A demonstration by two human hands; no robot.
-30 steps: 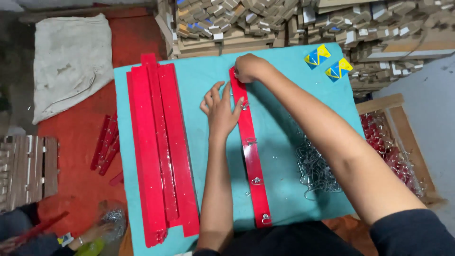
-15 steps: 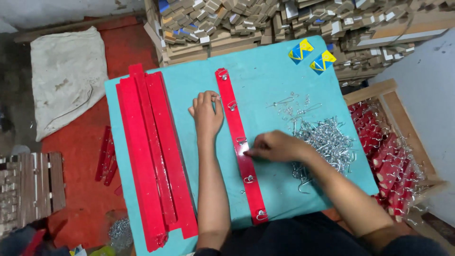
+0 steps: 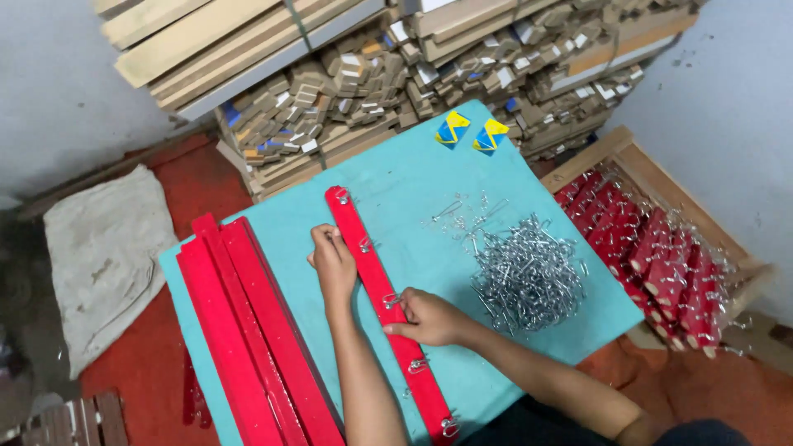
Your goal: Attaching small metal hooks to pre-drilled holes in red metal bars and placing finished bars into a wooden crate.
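A long red strip (image 3: 368,258) with small metal hooks fitted along it lies diagonally on the turquoise board (image 3: 396,186). My left hand (image 3: 333,264) rests flat against the strip's left edge near its upper half. My right hand (image 3: 428,318) presses on the strip's middle, fingers pinched around a metal hook (image 3: 391,301). A heap of loose metal hooks (image 3: 526,277) lies just right of my right hand.
A stack of red strips (image 3: 248,330) lies along the board's left side. A wooden crate (image 3: 661,260) of finished red strips stands at the right. Bundled wooden pieces (image 3: 396,66) pile up behind. Two blue-yellow packets (image 3: 472,132) sit at the board's far edge. A grey sack (image 3: 103,252) lies at left.
My right hand left the strip's far end, went down to its middle beside the hook heap, and now pinches a hook there. The left hand stayed against the strip. The camera view shifted.
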